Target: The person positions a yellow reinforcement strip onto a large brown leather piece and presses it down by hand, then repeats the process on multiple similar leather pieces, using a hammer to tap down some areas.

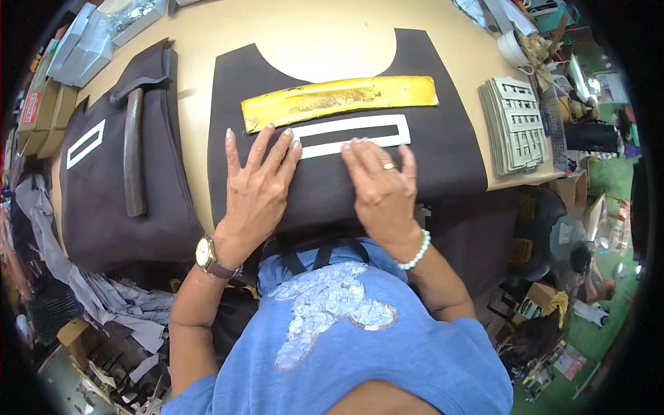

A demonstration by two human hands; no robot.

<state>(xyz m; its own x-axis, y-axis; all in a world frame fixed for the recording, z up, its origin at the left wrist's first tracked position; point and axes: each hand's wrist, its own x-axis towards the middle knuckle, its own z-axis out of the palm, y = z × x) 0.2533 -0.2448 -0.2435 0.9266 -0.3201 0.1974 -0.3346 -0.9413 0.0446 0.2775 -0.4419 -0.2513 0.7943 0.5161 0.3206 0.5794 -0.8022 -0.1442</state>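
Note:
A dark brown panel with a cut-out neckline (449,155) lies on the worktable. Across it sits a worn yellow strip (339,93), just above a white rectangular frame (399,129). My left hand (256,187) rests with fingers spread on the panel, fingertips at the yellow strip's lower edge and the frame's left end. My right hand (384,190) has its fingertips on the frame's lower edge, fingers extended and bent slightly, holding nothing.
To the left, stacked dark panels (97,214) carry another white frame (83,143) and a hammer (135,159). Boxes (69,62) line the table's far left. Card templates (515,124) are stacked at the right edge. A person (598,287) is partly visible at far right.

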